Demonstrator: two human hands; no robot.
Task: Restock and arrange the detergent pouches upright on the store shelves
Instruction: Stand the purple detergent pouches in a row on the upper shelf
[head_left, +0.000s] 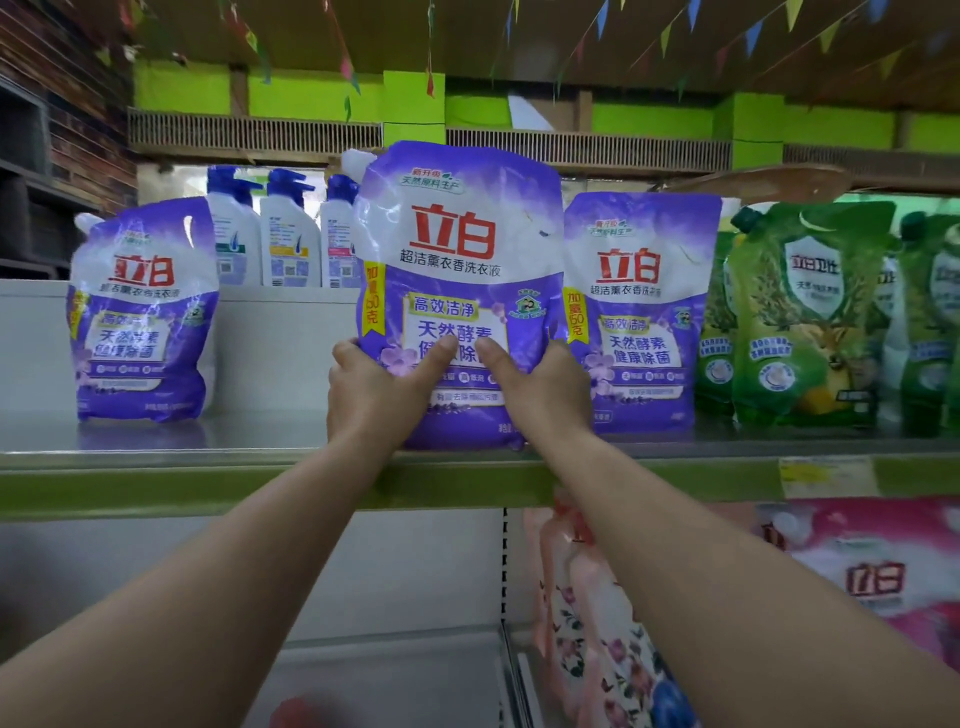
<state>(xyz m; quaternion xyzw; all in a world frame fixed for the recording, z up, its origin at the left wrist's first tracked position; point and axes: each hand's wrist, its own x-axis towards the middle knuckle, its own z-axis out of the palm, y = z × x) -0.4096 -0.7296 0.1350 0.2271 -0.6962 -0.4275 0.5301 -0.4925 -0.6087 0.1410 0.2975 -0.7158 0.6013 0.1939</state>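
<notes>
Both hands grip one purple detergent pouch (457, 291) at its lower half. The left hand (371, 395) wraps the pouch's left edge, thumb laid across the front label and the remaining fingers curled behind, out of sight. The right hand (540, 389) mirrors it on the right edge, thumb on the front, other fingers hidden behind the pouch. The two thumb tips lie close together on the white label panel, not touching.

The pouch stands upright with its base on the upper shelf (182, 457), just behind the green front lip (spout cap at its upper left corner).

Just right of the right-hand fingers, a second purple pouch (641, 317) stands upright, its left edge overlapped by the held pouch. Further right stand green pouches (810, 312). Well left of the left-hand fingers, a third purple pouch (143, 312) stands upright and apart. Beyond the fingers, behind a white divider, stand white pump bottles (288, 234) with blue caps.

Below the wrists, the lower shelf holds pink pouches (878, 566).
</notes>
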